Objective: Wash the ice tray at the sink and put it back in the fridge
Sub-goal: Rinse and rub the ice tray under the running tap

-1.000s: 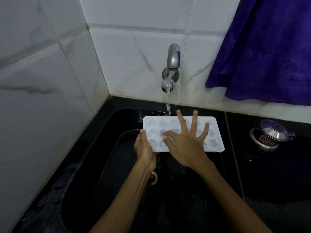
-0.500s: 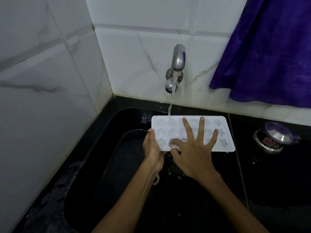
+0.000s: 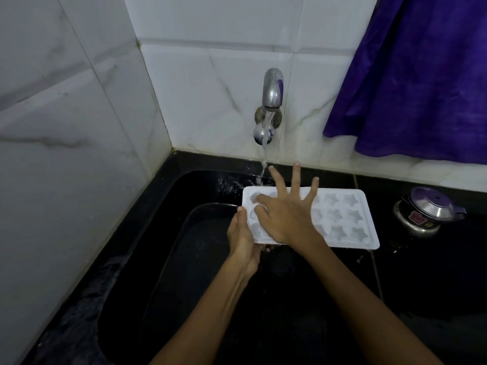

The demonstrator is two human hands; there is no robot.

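A white ice tray (image 3: 342, 219) with star-shaped wells is held flat over the black sink (image 3: 200, 272). My left hand (image 3: 243, 241) grips the tray's left short end, thumb on the rim and fingers underneath. My right hand (image 3: 284, 214) lies on top of the tray's left half with fingers spread, its thumb and forefinger pressed into the far-left wells. Water runs from the steel wall tap (image 3: 272, 88) onto the tray's far-left corner. The wells under my right hand are hidden.
White marble-look tiles (image 3: 79, 127) close the left and back sides. A purple cloth (image 3: 421, 75) hangs at the upper right. A small steel pot with a lid (image 3: 427, 212) stands on the black counter to the right of the sink.
My right hand has slid toward the far-left wells, closer to the water stream. The tray stays level in my left hand under the running tap.
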